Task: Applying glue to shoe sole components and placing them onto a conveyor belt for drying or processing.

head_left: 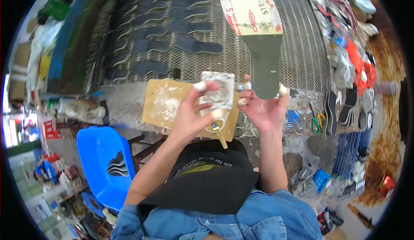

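My right hand (265, 113) grips a large insole (265, 63) by its heel, with fingers on both edges. The insole stands toe-up, olive-grey at the heel and cream with red and black print at the forefoot. My left hand (194, 110) holds nothing, its fingers spread and curved. White coverings wrap several fingertips on both hands. Just beyond my left fingers sits a square, white-crusted container (228, 79). Under it lies a brown cardboard sheet (157, 104) smeared with white. A brush (221, 137) with a tan handle lies below my left thumb.
Rows of dark insoles (151, 45) lie on a metal mesh surface (297, 46) ahead. A blue basin (99, 154) with a few dark insoles is at left. At right are green-handled scissors (318, 123), dark soles (330, 110) and piled plastic bags (345, 72).
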The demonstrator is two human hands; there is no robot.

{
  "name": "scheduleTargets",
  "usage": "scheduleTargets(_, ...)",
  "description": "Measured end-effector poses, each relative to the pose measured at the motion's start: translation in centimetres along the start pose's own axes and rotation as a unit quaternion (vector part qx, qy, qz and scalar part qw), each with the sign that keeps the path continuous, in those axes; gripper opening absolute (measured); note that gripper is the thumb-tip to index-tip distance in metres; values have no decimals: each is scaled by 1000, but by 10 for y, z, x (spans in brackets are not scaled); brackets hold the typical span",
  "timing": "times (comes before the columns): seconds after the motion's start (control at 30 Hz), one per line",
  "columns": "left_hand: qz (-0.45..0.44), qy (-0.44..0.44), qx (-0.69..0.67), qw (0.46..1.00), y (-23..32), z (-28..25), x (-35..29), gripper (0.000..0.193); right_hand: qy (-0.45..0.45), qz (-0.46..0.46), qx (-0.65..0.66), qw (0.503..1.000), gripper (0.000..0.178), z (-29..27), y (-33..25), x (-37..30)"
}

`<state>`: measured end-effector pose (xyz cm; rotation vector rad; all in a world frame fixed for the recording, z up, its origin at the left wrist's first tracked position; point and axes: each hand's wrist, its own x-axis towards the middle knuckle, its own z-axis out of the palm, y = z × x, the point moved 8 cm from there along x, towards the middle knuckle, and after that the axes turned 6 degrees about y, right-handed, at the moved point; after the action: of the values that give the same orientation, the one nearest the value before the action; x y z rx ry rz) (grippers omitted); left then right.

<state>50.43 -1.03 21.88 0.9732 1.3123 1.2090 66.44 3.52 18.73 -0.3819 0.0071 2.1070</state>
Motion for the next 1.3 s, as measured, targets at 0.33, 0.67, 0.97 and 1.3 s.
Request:
scheduleTargets(0.33,-58,53,-146,986,7,-46,-37,43,-10,111,-26,993,72,9,139,-26)
scheduleTargets(0.67,-20,242,-136,961,-26,-286,-118,45,263,-224,-769,538,31,-127,84,-128)
scheduleTargets(0.97,-113,238,-133,955,-76,-279,-168,47,290,-272,-855,334,30,-154,131,-109)
scheduleTargets(1.3,-102,144,-105,979,-51,-251,-182,58,241,-331,-809,422,23,-97,125,-147)
